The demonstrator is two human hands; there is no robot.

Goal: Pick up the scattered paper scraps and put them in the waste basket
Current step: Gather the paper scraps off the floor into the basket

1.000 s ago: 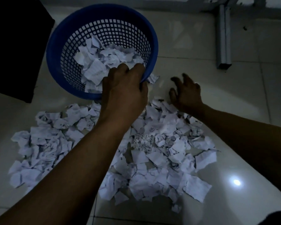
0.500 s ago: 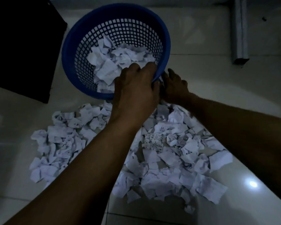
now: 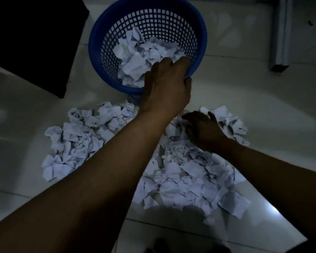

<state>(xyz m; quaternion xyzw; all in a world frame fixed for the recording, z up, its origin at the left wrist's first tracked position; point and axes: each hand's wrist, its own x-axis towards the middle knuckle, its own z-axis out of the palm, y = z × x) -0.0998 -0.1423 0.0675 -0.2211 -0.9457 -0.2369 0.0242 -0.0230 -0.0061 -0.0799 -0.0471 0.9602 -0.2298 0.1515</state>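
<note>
1. The floor is made of big pale shiny tiles, and the room is dim. A bright spot of light shines on a tile near my right arm.
2. A big black thing sits on the floor at the far left, near the basket. I cannot tell what it is. A grey metal leg stands at the far right.
3. The blue waste basket tips toward me. White scraps already lie inside it.
4. The paper scraps lie in a wide heap on the floor, just below the basket and under both my arms.
5. My left hand holds the near rim of the basket. My fingers curl over the rim and my thumb presses from outside, so my hand is closed tight on it.
6. My right hand is down on the top of the heap, palm down. My fingers bend into the scraps. I cannot tell if I am pinching any yet.
7. Half a second ago my right hand was up by the basket rim, next to my left hand. Now it is back down on the heap. My left hand has not let go of the rim.
</note>
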